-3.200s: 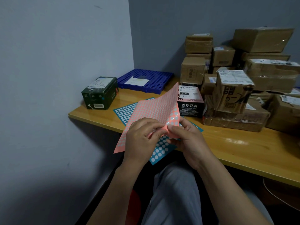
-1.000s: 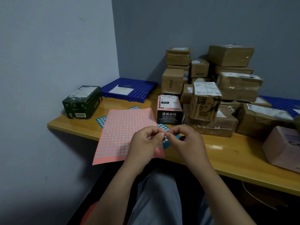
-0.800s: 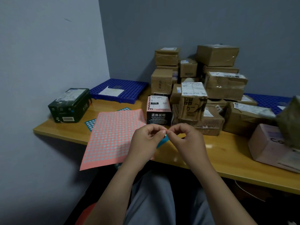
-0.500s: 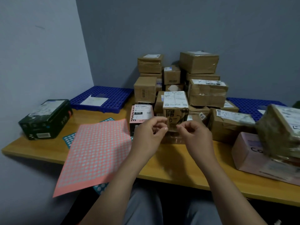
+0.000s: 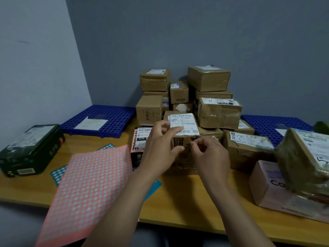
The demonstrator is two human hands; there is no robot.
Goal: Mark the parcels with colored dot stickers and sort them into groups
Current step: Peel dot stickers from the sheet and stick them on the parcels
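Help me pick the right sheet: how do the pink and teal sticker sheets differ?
The pink sheet lies on top, mostly in view; the teal sheet lies beneath, only corners showing. The pink sheet overhangs the table; the teal sheet's visible parts rest on it. Both carry pale dots.

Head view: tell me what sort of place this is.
Likely a small parcel-sorting room: stacked, labelled cardboard parcels, a pink sticker sheet, and blue grid trays on a wooden table.

Left hand [image 5: 161,148] spreads its fingers forward; right hand [image 5: 211,156] pinches thumb to forefinger.
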